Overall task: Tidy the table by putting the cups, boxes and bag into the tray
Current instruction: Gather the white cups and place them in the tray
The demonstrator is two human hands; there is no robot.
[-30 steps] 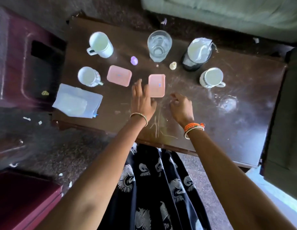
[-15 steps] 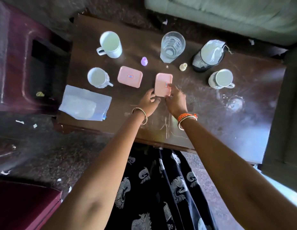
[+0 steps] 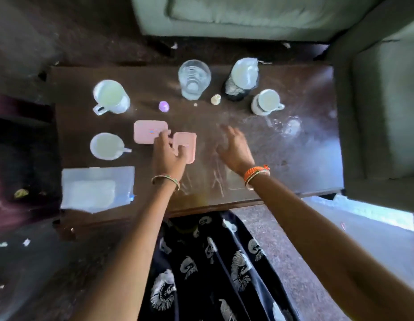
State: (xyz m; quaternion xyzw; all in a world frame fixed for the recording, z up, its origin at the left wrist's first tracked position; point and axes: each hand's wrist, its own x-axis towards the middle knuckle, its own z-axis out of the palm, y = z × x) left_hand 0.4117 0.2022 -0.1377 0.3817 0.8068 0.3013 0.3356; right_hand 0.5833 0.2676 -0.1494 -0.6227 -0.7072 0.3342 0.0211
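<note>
Two flat pink boxes lie mid-table. My left hand grips the nearer pink box, thumb on its top; this box sits close beside the second pink box. My right hand hovers open over bare table to the right, holding nothing. White cups stand at the back left, the left and the back right. A clear plastic bag lies flat at the front left corner. I see no tray.
A drinking glass and a dark container with a white bag in it stand at the back of the dark wooden table. Small purple and cream caps lie between them. Green sofa cushions border the back and right.
My left hand took hold of the nearer pink box and slid it left, next to the other box. My right hand let go and drew away to the right, fingers spread.
</note>
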